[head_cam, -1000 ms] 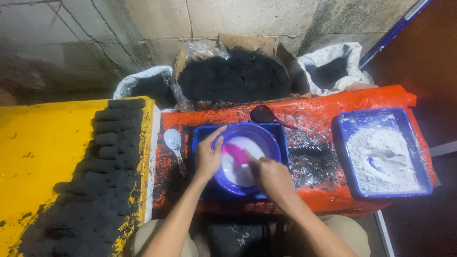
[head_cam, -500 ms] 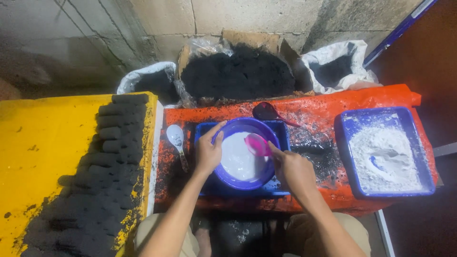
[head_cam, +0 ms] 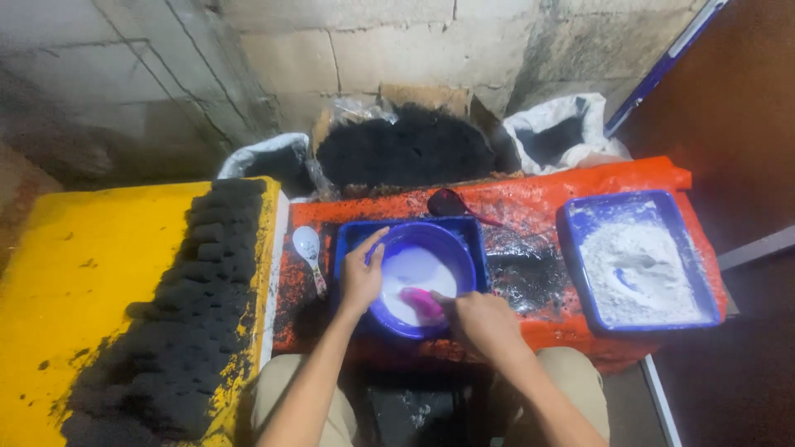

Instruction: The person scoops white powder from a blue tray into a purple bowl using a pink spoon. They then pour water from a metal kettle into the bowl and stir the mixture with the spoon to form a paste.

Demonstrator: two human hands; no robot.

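Note:
A purple bowl (head_cam: 451, 248) holding a white liquid mix sits inside a blue tray (head_cam: 346, 236) on the orange-covered table. My left hand (head_cam: 362, 276) grips the bowl's left rim, thumb on the edge. My right hand (head_cam: 483, 321) is at the bowl's near right side and holds a pink spoon (head_cam: 421, 300) whose scoop lies in the white mix.
A white spoon (head_cam: 307, 248) lies left of the tray, a dark red spoon (head_cam: 451, 204) behind it. A blue tray of white powder (head_cam: 633, 261) stands at right. Black briquettes (head_cam: 195, 285) line the yellow surface at left. Sacks and a box of black powder (head_cam: 406, 145) stand against the wall.
My right hand has swept the pink spoon from the bowl's right rim down to its near side, stirring. The left hand stays on the rim. The view shifted slightly.

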